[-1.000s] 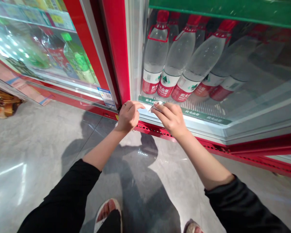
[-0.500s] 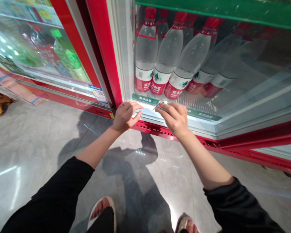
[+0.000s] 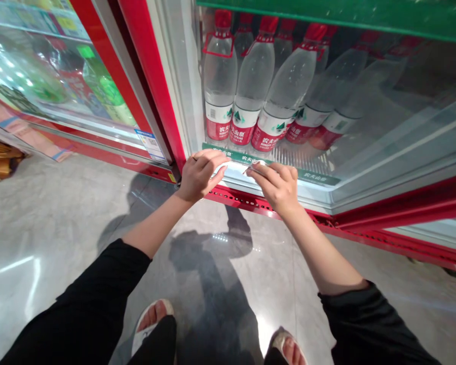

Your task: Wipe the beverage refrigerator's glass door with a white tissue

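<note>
At the lower front edge of a drinks fridge, my left hand [image 3: 202, 175] has curved fingers with a gap between them and the thumb, and I see nothing in it. Its fingertips are by the green shelf strip [image 3: 233, 154]. To its right, my right hand [image 3: 276, 183] is closed in a pinch. A small whitish thing [image 3: 259, 162] shows at its fingertips, too little to name. Just behind both hands, large water bottles [image 3: 253, 81] with red caps and red-and-white labels stand on the bottom shelf, some leaning.
The fridge's open red-edged door [image 3: 403, 203] angles off to the right. A green shelf edge [image 3: 327, 20] crosses above the bottles. At left stands another red fridge [image 3: 116, 76] with soft drinks inside. Grey floor [image 3: 79, 213] lies below, with my feet on it.
The view has shifted slightly, so the bottles sit a little further left and higher. My left hand's fingers have moved closer to the green strip. My right hand keeps its pinch.
</note>
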### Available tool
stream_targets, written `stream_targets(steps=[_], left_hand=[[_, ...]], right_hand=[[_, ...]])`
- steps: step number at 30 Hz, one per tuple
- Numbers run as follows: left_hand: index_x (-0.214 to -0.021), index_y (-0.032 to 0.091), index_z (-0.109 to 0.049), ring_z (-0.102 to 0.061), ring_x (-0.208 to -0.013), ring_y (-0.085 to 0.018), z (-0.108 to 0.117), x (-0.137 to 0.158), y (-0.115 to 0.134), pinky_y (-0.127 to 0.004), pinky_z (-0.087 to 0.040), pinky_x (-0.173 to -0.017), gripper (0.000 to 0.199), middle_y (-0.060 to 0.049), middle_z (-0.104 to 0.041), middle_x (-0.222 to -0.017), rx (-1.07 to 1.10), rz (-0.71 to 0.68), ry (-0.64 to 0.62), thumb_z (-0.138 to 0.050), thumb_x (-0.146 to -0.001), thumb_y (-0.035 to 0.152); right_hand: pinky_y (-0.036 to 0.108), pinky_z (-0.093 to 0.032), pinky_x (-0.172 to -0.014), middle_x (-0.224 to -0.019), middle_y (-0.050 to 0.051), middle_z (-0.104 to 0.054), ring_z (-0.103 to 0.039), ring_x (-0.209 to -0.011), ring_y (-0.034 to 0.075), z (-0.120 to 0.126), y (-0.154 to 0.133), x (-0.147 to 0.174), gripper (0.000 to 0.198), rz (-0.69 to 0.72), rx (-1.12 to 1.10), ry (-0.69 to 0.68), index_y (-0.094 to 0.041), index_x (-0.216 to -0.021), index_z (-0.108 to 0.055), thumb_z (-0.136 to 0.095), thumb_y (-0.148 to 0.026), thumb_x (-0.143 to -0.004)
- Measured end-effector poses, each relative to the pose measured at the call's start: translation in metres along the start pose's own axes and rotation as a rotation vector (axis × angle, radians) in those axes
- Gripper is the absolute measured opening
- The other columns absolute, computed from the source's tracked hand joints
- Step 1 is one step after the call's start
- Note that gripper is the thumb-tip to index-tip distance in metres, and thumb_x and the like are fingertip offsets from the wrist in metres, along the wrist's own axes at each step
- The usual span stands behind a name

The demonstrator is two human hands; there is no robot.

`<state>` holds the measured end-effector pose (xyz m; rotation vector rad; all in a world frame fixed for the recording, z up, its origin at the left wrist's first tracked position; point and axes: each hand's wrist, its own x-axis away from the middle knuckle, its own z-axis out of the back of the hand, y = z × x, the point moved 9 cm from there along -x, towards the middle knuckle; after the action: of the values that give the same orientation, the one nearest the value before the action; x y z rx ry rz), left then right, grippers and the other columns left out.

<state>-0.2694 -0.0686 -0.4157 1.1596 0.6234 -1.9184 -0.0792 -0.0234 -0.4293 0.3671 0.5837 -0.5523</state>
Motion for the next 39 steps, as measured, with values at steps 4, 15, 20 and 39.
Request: stream_targets(steps=[4, 15, 20, 39], left_hand=[[-0.146, 0.033, -0.061, -0.070, -0.133, -0.024, -0.009, 0.006, 0.005, -0.043, -0.059, -0.111, 0.047, -0.003, -0.076, -0.138, -0.080, -0.074, -0.123, -0.064, -0.102, 0.014], [-0.151, 0.027, -0.060, -0.054, -0.154, -0.026, -0.029, 0.019, -0.001, -0.052, -0.047, -0.125, 0.044, -0.005, -0.063, -0.160, 0.000, -0.009, -0.409, -0.051, -0.109, 0.016], [-0.150, 0.025, -0.059, -0.050, -0.156, -0.030, -0.041, 0.022, -0.013, -0.061, -0.039, -0.130, 0.043, -0.005, -0.063, -0.159, 0.138, 0.124, -0.404, -0.050, -0.108, 0.018], [-0.162, 0.028, -0.051, -0.054, -0.154, -0.028, -0.063, -0.006, 0.044, -0.052, -0.042, -0.129, 0.059, -0.005, -0.060, -0.163, 0.080, -0.053, -0.369, -0.049, -0.105, 0.014]], right_hand=[[0.038, -0.046, -0.089, -0.133, -0.002, -0.081, -0.070, -0.112, 0.020, -0.013, -0.019, -0.010, 0.036, 0.167, 0.038, -0.043, -0.030, -0.129, -0.077, -0.047, -0.020, -0.114], [0.039, -0.046, -0.093, -0.138, 0.002, -0.079, -0.069, -0.119, 0.022, 0.000, 0.010, 0.016, 0.037, 0.039, -0.029, -0.037, -0.032, -0.138, -0.073, -0.049, -0.019, -0.112], [0.037, -0.049, -0.090, -0.133, 0.000, -0.081, -0.071, -0.114, 0.017, -0.024, -0.020, -0.008, 0.037, 0.134, 0.025, -0.046, -0.028, -0.129, -0.076, -0.043, -0.021, -0.115], [0.033, -0.045, -0.082, -0.130, -0.004, -0.083, -0.070, -0.107, 0.012, -0.015, 0.000, 0.023, 0.033, 0.139, 0.029, -0.096, -0.027, -0.127, -0.077, -0.047, -0.022, -0.116]])
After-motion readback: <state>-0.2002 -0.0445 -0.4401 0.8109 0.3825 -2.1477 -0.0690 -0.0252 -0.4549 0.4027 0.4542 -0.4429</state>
